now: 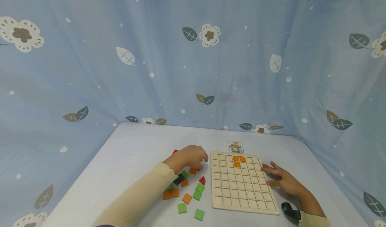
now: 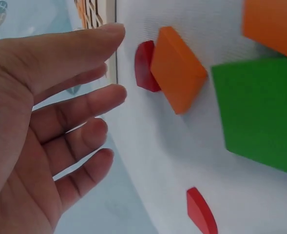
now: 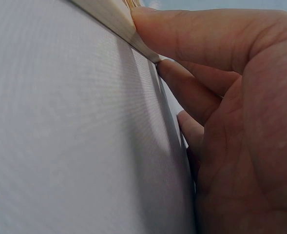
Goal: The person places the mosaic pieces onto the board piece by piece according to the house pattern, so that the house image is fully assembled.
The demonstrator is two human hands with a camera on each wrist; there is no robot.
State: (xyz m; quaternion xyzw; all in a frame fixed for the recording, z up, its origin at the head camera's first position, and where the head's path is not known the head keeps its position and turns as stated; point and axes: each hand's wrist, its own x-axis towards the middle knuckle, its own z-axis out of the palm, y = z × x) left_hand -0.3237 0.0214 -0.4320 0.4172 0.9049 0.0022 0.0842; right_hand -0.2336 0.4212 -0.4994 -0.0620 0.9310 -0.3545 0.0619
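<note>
My left hand (image 1: 193, 156) hovers over loose tiles to the left of a wooden grid board (image 1: 235, 185). In the left wrist view its fingers (image 2: 87, 105) are loosely bent, thumb apart, with nothing between them. Close to them an orange square tile (image 2: 177, 70) leans against a red piece (image 2: 144, 66), beside a green square tile (image 2: 258, 112). My right hand (image 1: 284, 181) rests at the board's right edge, thumb and fingertips touching it. Two round orange pieces (image 1: 242, 159) and an orange square tile (image 1: 237, 164) sit in cells near the board's far edge.
A small pattern card (image 1: 236, 146) lies beyond the board. Several green tiles (image 1: 199, 214) and orange tiles (image 1: 187, 198), plus a red quarter-round piece (image 1: 202, 180), are scattered left of the board on the white table (image 1: 135, 143). A blue printed curtain (image 1: 169, 69) surrounds the table.
</note>
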